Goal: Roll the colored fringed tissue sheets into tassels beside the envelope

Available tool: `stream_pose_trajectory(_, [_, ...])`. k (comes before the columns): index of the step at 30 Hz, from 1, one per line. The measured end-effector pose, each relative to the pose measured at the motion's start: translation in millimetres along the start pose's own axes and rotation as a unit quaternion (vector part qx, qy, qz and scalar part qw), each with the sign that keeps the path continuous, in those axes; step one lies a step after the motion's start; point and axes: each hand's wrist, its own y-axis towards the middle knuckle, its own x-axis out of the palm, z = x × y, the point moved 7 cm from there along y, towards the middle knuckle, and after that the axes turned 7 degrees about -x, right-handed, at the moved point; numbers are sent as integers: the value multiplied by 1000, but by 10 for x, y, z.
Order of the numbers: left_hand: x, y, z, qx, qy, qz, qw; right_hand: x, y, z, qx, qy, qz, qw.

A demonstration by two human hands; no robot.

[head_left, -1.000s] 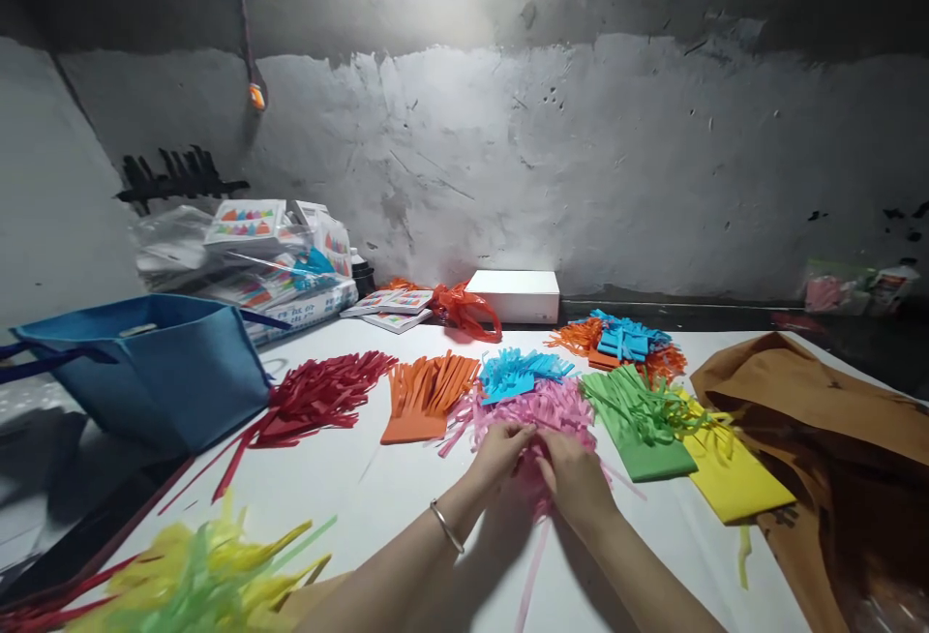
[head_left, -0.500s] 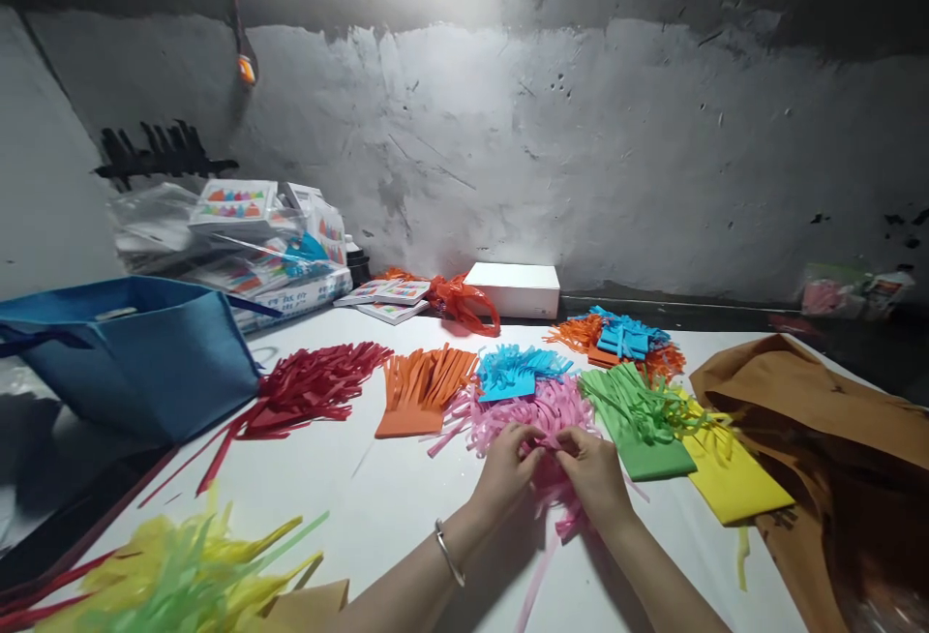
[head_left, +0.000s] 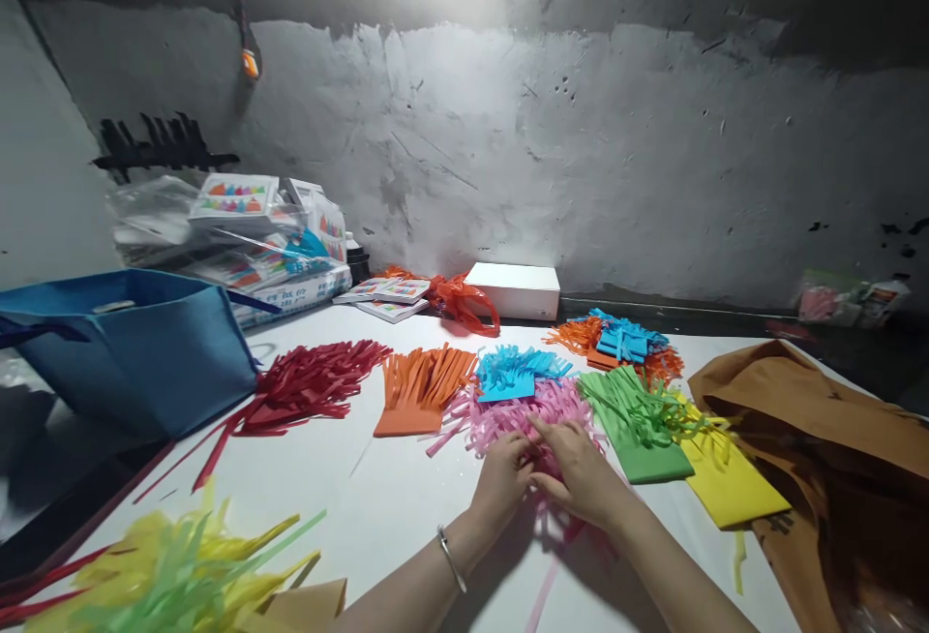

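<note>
Both my hands rest on a heap of pink fringed paper [head_left: 508,412] in the middle of the white table [head_left: 377,507]. My left hand [head_left: 502,483], with a bangle on its wrist, has its fingers curled into the pink strips. My right hand [head_left: 581,476] lies over the pink heap with fingers stretched forward and a little apart, pressing the strips down. A blue fringed piece [head_left: 515,369] lies on the far side of the pink heap.
Red [head_left: 305,386], orange [head_left: 421,383], green [head_left: 639,420] and yellow [head_left: 730,478] fringed sheets lie in a row. A blue fabric bag [head_left: 131,352] stands left, a brown paper bag [head_left: 820,430] right, a white box [head_left: 515,292] at the wall. Yellow-green strips [head_left: 181,575] sit near left.
My hands were pinching pink strips together between them. Now the right hand has opened and slid left over the heap, and the left hand has dropped slightly lower.
</note>
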Motion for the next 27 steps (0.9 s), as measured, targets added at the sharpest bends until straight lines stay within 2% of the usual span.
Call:
stream_pose_trajectory(5, [-2, -41, -2, 9, 16, -1, 1000, -115, 22, -62, -16, -76, -46, 996])
stream_pose_trajectory(9, [25, -65, 17, 13, 22, -3, 1000, -179, -77, -8, 50, -119, -42, 991])
stream_pose_trajectory(14, [44, -88, 10, 11, 8, -3, 1000, -43, -138, -1, 87, -98, -47, 990])
stream_pose_trajectory(19, [12, -98, -10, -11, -19, 9, 1000, 118, -87, 40, 119, -87, -23, 989])
stream_pose_trajectory(23, [4, -78, -23, -20, -36, 7, 999, 137, -102, 107, 146, -79, 2, 986])
stream_pose_trajectory(27, [21, -60, -54, -23, -42, -2, 999, 112, -142, 100, 144, -80, 14, 986])
